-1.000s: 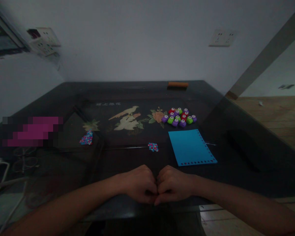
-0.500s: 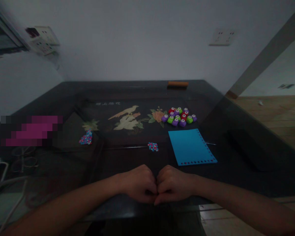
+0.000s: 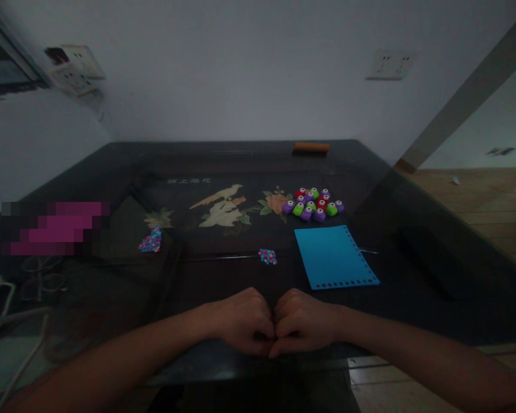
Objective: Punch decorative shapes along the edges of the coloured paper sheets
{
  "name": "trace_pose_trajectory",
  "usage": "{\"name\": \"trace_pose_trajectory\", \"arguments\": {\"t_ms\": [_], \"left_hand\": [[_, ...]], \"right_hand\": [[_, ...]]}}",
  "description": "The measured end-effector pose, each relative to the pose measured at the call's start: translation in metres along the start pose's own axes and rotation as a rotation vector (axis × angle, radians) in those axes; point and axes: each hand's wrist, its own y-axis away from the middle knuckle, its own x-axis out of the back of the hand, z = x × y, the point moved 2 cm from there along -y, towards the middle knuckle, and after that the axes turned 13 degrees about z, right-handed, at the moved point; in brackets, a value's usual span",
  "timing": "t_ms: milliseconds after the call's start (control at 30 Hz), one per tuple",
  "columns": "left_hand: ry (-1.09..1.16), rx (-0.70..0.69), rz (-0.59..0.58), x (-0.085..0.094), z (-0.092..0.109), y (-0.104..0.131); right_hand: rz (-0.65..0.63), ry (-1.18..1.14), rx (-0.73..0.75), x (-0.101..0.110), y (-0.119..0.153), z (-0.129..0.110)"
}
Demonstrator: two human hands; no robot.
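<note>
My left hand [image 3: 245,321] and my right hand [image 3: 304,322] are closed into fists at the table's near edge. Their knuckles touch in the middle, thumbs toward me, and nothing shows in either one. Just beyond them lies a small pile of pink, blue and white beads or sequins [image 3: 267,256]. A blue sheet of card [image 3: 336,256] rests ahead of my right hand, with small dark red dots along its right and near edges. Behind the card sits a cluster of red, green and purple pieces [image 3: 313,205], each with a white eye-like spot.
A larger pile of similar small bits [image 3: 151,240] lies to the left on the dark table [image 3: 223,275]. Farther left are a pixelated pink patch [image 3: 60,228] and white cables [image 3: 43,281]. A dark flat object [image 3: 434,261] lies right, an orange-brown roll [image 3: 311,147] at the back.
</note>
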Motion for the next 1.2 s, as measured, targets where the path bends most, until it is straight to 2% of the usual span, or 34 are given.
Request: {"name": "trace_pose_trajectory", "arguments": {"t_ms": [367, 1200], "left_hand": [[0.004, -0.012, -0.002, 0.0007, 0.0003, -0.0004], [0.033, 0.0, 0.007, -0.0016, -0.0013, 0.0015]], "right_hand": [[0.023, -0.015, 0.004, -0.0003, 0.0002, 0.0002], [-0.033, 0.028, -0.012, -0.0006, 0.0002, 0.0002]]}}
